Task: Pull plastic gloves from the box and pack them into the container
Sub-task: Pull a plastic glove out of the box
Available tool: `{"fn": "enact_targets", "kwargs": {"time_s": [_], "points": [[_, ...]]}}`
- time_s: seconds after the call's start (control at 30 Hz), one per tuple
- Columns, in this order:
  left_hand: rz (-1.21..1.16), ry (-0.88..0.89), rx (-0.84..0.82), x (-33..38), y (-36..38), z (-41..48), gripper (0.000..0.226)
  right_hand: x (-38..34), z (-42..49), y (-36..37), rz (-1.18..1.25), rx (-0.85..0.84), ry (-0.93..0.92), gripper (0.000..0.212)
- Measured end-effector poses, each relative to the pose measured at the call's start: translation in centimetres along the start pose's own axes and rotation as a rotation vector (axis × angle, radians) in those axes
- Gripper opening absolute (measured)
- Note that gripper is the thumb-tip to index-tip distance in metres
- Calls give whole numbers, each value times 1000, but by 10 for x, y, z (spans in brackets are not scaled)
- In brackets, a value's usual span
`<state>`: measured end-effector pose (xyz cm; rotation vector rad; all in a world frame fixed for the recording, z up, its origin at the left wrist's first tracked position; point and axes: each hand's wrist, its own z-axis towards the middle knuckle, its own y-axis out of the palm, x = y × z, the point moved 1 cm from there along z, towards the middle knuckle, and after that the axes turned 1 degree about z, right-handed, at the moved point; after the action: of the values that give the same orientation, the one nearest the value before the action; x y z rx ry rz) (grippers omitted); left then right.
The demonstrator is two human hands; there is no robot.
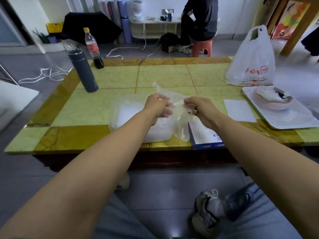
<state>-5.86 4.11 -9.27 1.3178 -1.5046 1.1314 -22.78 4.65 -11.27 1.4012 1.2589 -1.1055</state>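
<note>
The right hand (pixel 202 111) hides part of the box (pixel 205 137).

Head view, angled down, near table (pixel 107 78)

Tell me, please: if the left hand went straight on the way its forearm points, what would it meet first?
Probably the right hand: the left hand points up and to the right, both grips pinching the clear plastic glove stretched between them. Depth is unclear, so it might pass beyond.
</note>
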Motion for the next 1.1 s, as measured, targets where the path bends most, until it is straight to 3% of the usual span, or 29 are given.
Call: {"fn": "enact_targets", "kwargs": {"time_s": [0.1,0.27,0.4,0.53,0.67,0.8,0.97,1.1], "points": [[96,36,56,-6,-30,-2,17,-2,6,21,71,-56,66,10],[281,56,10,-16,-68,-2,23,1,11,57,21,-195,150,19],[392,43,-191,-18,-96,1,27,-1,19,75,107,-194,133,34],[479,-12,-292,-18,-113,8,18,1,25,82,-140,-164,154,30],[535,-176,-131,-15,-122,21,36,3,31,84,-169,12,53,17],[349,-320,25,-13,-128,34,18,4,38,79,-103,154,9,20],[14,-220,208,-17,-116,45,11,6,40,80,-289,60,9,4],[61,-158,205,-21,-98,49,33,4,37,80,-272,86,-15,22]]}}
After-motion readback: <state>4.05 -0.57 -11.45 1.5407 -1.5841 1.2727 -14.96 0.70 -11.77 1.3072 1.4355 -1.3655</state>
